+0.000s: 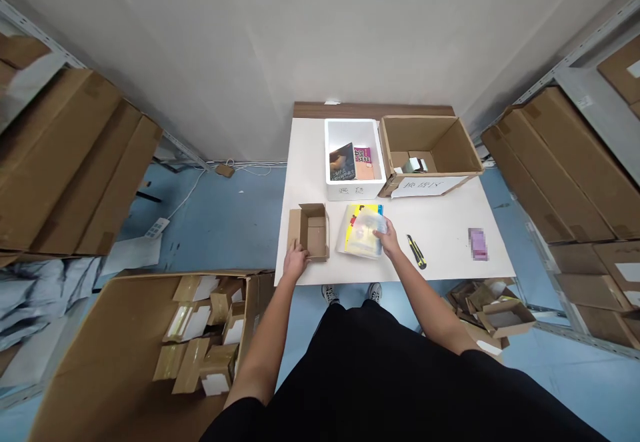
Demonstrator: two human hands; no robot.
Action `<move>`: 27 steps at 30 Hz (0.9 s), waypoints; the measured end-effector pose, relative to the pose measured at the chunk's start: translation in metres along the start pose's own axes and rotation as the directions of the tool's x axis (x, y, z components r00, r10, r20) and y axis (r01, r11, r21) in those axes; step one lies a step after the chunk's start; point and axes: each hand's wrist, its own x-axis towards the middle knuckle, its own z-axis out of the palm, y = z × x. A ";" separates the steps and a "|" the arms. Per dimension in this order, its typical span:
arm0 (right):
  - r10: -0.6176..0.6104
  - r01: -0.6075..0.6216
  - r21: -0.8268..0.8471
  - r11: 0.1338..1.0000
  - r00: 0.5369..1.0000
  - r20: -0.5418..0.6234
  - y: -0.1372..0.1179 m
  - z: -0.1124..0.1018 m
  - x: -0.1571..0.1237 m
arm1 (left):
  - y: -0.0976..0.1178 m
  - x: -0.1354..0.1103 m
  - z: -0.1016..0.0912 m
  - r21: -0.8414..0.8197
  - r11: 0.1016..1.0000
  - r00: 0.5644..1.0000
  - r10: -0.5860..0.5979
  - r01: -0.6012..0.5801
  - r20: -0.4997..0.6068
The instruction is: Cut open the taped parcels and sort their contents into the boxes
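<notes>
A small open cardboard box (311, 230) lies on the white table (440, 229). My left hand (295, 259) grips its near left corner, fingers closed on the flap. My right hand (386, 234) rests on a yellow book in a clear plastic bag (361, 230) beside the box, fingers curled over its right edge.
A white foam bin (354, 185) with books and a brown carton (430, 145) with a paper label stand at the table's back. A utility knife (416, 252) and a purple item (477, 243) lie to the right. A large carton of parcels (150, 349) sits on the floor at left; shelves flank both sides.
</notes>
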 end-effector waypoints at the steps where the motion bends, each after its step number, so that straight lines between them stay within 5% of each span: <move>1: 0.052 -0.052 -0.003 0.999 0.999 0.008 0.008 -0.006 0.006 | 0.002 -0.001 -0.004 0.002 1.000 1.000 -0.020 0.020 -0.003; 6: 0.248 -0.253 -0.460 0.851 0.966 -0.073 0.046 -0.022 0.025 | 0.065 -0.004 0.002 -0.081 0.995 0.981 -0.064 0.050 -0.181; 10: 0.172 -0.266 -0.684 0.679 0.964 -0.204 0.059 -0.026 0.018 | 0.148 0.016 0.046 -0.259 0.960 0.985 0.071 -0.110 -0.155; 13: 0.068 -0.105 -0.844 0.526 0.994 -0.082 0.064 -0.021 0.004 | 0.189 0.051 0.086 -0.404 0.914 0.999 0.009 -0.023 -0.036; 16: 0.109 0.050 -0.900 0.434 0.988 0.108 0.070 -0.008 -0.005 | 0.197 0.089 0.116 -0.488 0.786 0.926 -0.329 0.378 0.187; 18: 0.159 0.075 -0.925 0.372 0.977 0.143 0.074 0.003 -0.005 | 0.190 0.108 0.128 -0.482 0.717 0.864 -0.417 0.504 0.283; 20: 0.188 0.091 -0.930 0.357 0.968 0.167 0.077 0.009 0.001 | 0.180 0.117 0.136 -0.480 0.698 0.847 -0.426 0.531 0.319; 23: 0.190 0.111 -0.877 0.468 0.956 0.223 0.075 0.002 0.014 | 0.172 0.117 0.140 -0.492 0.685 0.843 -0.428 0.538 0.326; 25: 0.166 0.083 -0.832 0.548 0.964 0.205 0.071 -0.019 0.021 | 0.172 0.113 0.140 -0.501 0.687 0.850 -0.428 0.526 0.307; 27: 0.125 -0.036 -0.799 0.600 0.991 0.048 0.064 -0.051 0.021 | 0.175 0.110 0.139 -0.514 0.689 0.859 -0.420 0.511 0.291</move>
